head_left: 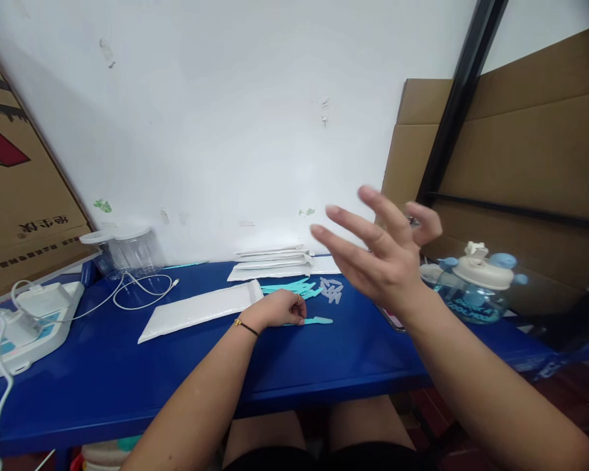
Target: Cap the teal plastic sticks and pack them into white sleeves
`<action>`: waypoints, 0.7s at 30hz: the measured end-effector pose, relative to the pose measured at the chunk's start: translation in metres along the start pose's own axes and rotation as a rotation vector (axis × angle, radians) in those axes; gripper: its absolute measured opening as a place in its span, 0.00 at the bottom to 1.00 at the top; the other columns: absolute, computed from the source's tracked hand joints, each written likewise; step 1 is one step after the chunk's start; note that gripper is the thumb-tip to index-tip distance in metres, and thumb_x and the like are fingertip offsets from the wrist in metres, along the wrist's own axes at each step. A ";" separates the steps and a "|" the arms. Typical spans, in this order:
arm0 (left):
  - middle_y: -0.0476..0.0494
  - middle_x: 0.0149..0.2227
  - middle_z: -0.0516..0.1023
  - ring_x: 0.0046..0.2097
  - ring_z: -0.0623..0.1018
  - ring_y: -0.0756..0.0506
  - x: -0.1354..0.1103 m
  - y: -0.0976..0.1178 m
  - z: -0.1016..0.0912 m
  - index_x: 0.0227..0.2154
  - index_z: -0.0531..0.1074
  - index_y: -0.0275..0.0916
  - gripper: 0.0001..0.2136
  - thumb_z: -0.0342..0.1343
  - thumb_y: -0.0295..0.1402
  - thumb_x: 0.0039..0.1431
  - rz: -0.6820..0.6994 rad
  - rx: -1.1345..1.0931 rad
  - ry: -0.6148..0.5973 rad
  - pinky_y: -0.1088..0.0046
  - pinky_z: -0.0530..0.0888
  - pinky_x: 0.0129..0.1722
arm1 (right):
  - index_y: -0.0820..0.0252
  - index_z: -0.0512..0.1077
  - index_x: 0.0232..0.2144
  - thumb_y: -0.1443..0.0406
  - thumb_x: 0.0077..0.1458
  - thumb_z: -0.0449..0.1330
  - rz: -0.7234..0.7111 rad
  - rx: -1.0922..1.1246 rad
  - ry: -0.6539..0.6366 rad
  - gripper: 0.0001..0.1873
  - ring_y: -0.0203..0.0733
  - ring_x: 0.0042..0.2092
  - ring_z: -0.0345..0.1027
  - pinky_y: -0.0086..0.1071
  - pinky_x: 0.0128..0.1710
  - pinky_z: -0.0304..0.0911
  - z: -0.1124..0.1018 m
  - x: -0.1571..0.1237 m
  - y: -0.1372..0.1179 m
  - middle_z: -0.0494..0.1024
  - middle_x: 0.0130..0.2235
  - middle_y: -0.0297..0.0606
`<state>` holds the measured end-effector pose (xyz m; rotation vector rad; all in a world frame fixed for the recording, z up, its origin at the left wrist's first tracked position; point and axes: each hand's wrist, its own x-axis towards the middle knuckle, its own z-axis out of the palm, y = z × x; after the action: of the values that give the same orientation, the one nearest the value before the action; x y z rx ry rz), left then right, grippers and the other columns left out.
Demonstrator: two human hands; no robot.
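My left hand (283, 309) is low over the blue table, its fingers pinched on a teal eyebrow razor (319, 320) whose blade end points right. Raised above the table to the right, my right hand (385, 252) has its fingers spread and nothing in it. Behind my left hand lies a pile of teal eyebrow razors (294, 286), partly hidden by that hand. Small translucent blade caps (330, 290) are heaped just right of the pile. A white plastic-wrapped packet (201, 310) lies left of my left hand.
More white packets (269, 263) are stacked by the wall. A power strip (44, 333) with a white cable and clear containers (127, 252) stand left. On the right are a drinking bottle (478, 288) and a phone edge (391, 320), partly hidden by my right arm.
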<state>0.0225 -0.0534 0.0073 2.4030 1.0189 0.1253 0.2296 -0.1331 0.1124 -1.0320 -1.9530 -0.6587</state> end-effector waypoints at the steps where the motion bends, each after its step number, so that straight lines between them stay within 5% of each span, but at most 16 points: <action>1: 0.49 0.26 0.74 0.27 0.71 0.50 0.000 0.001 -0.001 0.31 0.74 0.41 0.09 0.56 0.38 0.47 0.007 0.002 -0.003 0.78 0.62 0.24 | 0.39 0.68 0.46 0.61 0.58 0.52 -0.006 -0.014 0.081 0.14 0.50 0.54 0.59 0.46 0.52 0.46 0.004 0.001 0.005 0.75 0.42 0.31; 3: 0.49 0.27 0.74 0.28 0.71 0.50 -0.002 0.000 -0.005 0.31 0.74 0.42 0.10 0.55 0.40 0.48 0.012 0.000 0.018 0.78 0.62 0.24 | 0.50 0.71 0.41 0.65 0.57 0.53 0.026 0.003 0.180 0.12 0.46 0.44 0.66 0.44 0.48 0.49 0.020 -0.004 0.020 0.74 0.32 0.35; 6: 0.48 0.28 0.74 0.28 0.71 0.50 -0.004 -0.006 -0.012 0.32 0.74 0.41 0.11 0.54 0.41 0.49 -0.040 0.027 0.142 0.77 0.62 0.24 | 0.56 0.71 0.37 0.68 0.53 0.51 0.213 0.166 0.136 0.11 0.41 0.33 0.64 0.39 0.40 0.54 0.057 -0.025 0.046 0.69 0.25 0.34; 10: 0.48 0.29 0.74 0.28 0.70 0.49 -0.006 -0.017 -0.022 0.31 0.74 0.41 0.10 0.53 0.39 0.49 -0.152 0.131 0.284 0.76 0.61 0.25 | 0.55 0.69 0.35 0.68 0.47 0.56 0.607 0.894 0.161 0.10 0.35 0.23 0.53 0.32 0.27 0.52 0.084 -0.045 0.058 0.58 0.20 0.28; 14: 0.47 0.30 0.75 0.29 0.71 0.49 -0.007 -0.018 -0.025 0.32 0.74 0.41 0.11 0.52 0.40 0.49 -0.198 0.156 0.315 0.76 0.61 0.25 | 0.52 0.68 0.36 0.66 0.46 0.57 0.649 1.685 0.265 0.10 0.33 0.23 0.50 0.30 0.26 0.54 0.047 -0.024 0.035 0.53 0.20 0.26; 18: 0.47 0.30 0.74 0.29 0.71 0.48 -0.006 -0.017 -0.024 0.32 0.74 0.41 0.12 0.52 0.42 0.50 -0.180 0.159 0.319 0.76 0.61 0.26 | 0.51 0.68 0.35 0.60 0.49 0.56 0.472 1.832 0.328 0.08 0.35 0.22 0.49 0.32 0.25 0.56 -0.009 0.013 -0.004 0.52 0.19 0.26; 21: 0.47 0.30 0.74 0.29 0.71 0.49 -0.006 -0.020 -0.023 0.32 0.74 0.41 0.13 0.52 0.42 0.49 -0.174 0.153 0.325 0.76 0.61 0.26 | 0.51 0.68 0.35 0.60 0.50 0.56 0.361 1.871 0.331 0.08 0.35 0.22 0.49 0.32 0.25 0.56 -0.031 0.030 -0.027 0.51 0.18 0.27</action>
<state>-0.0009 -0.0358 0.0175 2.4662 1.4261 0.3987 0.2091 -0.1571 0.1524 0.0201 -1.1725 1.0518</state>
